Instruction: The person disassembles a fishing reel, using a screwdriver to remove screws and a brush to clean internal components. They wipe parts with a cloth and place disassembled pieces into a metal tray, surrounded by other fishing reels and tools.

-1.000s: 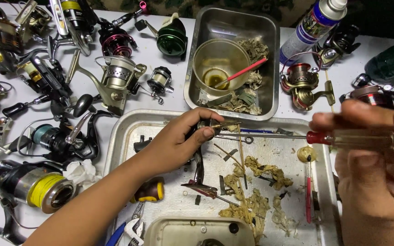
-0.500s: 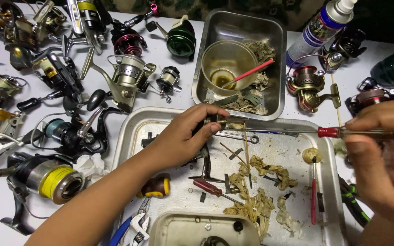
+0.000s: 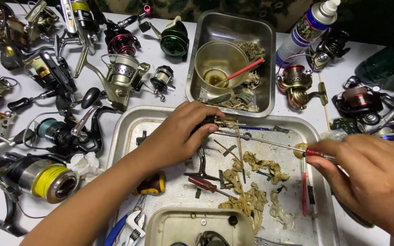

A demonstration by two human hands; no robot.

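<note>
My left hand [image 3: 178, 134] is closed around a small dark reel part with a brass end [image 3: 219, 122], held over the large metal tray [image 3: 128, 132]. My right hand [image 3: 372, 175] grips a red-handled screwdriver [image 3: 270, 143]; its long shaft runs left and its tip meets the part at my left fingers. Greasy paper scraps [image 3: 251, 182], thin sticks and a second red-handled screwdriver [image 3: 206, 184] lie in the tray below my hands.
Many fishing reels [image 3: 119, 77] crowd the white table to the left and right. A smaller steel pan [image 3: 270, 68] behind holds a plastic cup with a red brush. A spray can [image 3: 308, 29] stands at the back right. A plastic tub [image 3: 169, 228] and pliers [image 3: 131, 225] sit near.
My right hand has slid down and left along the screwdriver, and the shaft now slants down to the right. The camera has shifted; my left hand stays on the part.
</note>
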